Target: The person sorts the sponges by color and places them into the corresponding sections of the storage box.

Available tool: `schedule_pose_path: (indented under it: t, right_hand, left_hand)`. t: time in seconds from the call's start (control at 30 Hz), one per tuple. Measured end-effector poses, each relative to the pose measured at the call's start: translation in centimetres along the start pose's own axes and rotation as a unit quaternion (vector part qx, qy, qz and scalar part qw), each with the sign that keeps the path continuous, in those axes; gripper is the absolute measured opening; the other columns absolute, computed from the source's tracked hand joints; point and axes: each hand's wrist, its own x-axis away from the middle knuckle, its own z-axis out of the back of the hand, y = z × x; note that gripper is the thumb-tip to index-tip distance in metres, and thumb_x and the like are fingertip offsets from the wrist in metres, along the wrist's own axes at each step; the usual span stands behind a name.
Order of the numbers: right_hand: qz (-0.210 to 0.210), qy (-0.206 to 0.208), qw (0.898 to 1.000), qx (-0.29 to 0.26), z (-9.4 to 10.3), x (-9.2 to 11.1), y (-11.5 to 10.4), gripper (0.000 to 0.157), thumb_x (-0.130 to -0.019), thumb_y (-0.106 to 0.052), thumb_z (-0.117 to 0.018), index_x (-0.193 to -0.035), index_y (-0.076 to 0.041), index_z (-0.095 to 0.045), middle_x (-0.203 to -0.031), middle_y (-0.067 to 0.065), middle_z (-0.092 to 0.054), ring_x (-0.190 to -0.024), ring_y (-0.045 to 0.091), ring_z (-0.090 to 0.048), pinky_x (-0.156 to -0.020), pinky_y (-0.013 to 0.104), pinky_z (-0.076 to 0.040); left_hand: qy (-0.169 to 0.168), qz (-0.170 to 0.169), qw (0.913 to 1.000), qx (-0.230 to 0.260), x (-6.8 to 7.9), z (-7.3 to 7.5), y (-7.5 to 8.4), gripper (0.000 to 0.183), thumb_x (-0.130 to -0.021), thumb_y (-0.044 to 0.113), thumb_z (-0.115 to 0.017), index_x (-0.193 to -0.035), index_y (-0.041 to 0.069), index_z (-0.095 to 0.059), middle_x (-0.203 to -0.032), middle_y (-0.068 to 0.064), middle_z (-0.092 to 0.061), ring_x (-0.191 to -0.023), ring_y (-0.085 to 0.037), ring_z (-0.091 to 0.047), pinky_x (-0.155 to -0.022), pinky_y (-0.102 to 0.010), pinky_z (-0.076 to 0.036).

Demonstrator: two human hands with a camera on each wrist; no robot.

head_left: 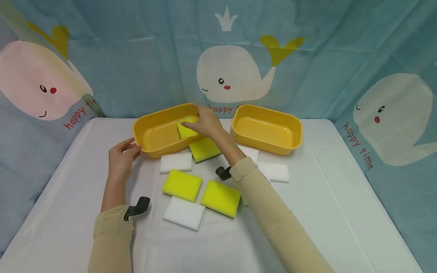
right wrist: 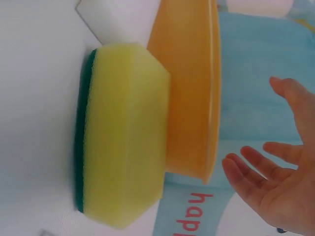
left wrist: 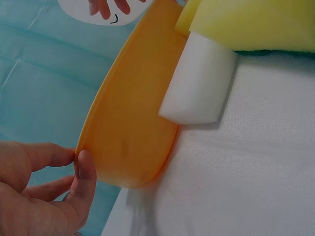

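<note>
My left hand [head_left: 121, 159] pinches the rim at the left end of a yellow plastic bin [head_left: 155, 153], thumb and fingers on either side of it in the left wrist view. Inside that bin, toward its right end, lies a yellow sponge [head_left: 184, 132]. Over this same end hovers my right hand [head_left: 206, 122], its fingers spread and nothing between them in the right wrist view. Against the bin's front wall rest a yellow sponge with a green underside [right wrist: 123, 132] and a white sponge block [left wrist: 202, 81].
To the right stands a second yellow bin [head_left: 268, 131] with nothing in it. Nearer me lie two yellow sponges, one at the left [head_left: 182, 185] and one at the right [head_left: 222, 198], plus a white block [head_left: 184, 213]. More white blocks [head_left: 274, 171] sit beyond my right forearm. A whale-print curtain [head_left: 153, 68] hangs behind.
</note>
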Motion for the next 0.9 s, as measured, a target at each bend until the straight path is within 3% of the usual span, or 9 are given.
schedule_pose_path:
  t: [0.33, 0.6, 0.9]
  right_hand:
    - [0.047, -0.013, 0.999, 0.014, 0.8, 2.6, -0.1, 0.078, -0.100, -0.042, -0.073, -0.160, -0.004, -0.042, -0.138, 0.017, -0.062, -0.122, 0.027, -0.060, -0.104, 0.041, -0.054]
    - [0.060, -0.027, 0.998, -0.007, 1.3, 5.5, 0.0, 0.077, -0.099, -0.040, -0.075, -0.162, -0.009, -0.041, -0.141, 0.017, -0.061, -0.129, 0.031, -0.059, -0.103, 0.041, -0.055]
    - [0.083, -0.015, 0.996, -0.010, 1.0, 8.8, 1.1, 0.072, -0.099, -0.037, -0.075, -0.159, -0.011, -0.047, -0.135, 0.015, -0.065, -0.115, 0.030, -0.063, -0.095, 0.039, -0.057]
  left_hand:
    - [-0.001, 0.003, 1.0000, 0.000, 0.1, 0.0, 0.0, 0.058, -0.106, 0.011, -0.062, -0.161, 0.011, -0.045, -0.110, 0.004, -0.048, -0.092, -0.006, -0.061, -0.076, -0.006, -0.055]
    - [-0.002, 0.004, 0.9999, 0.011, -0.1, 0.1, -0.1, 0.058, -0.105, 0.010, -0.063, -0.161, 0.011, -0.046, -0.110, 0.004, -0.049, -0.091, -0.006, -0.061, -0.076, -0.007, -0.055]
    - [-0.001, 0.003, 0.9999, 0.013, -0.2, 0.0, -0.1, 0.057, -0.105, 0.011, -0.064, -0.160, 0.011, -0.047, -0.110, 0.004, -0.049, -0.090, -0.006, -0.062, -0.077, -0.008, -0.055]
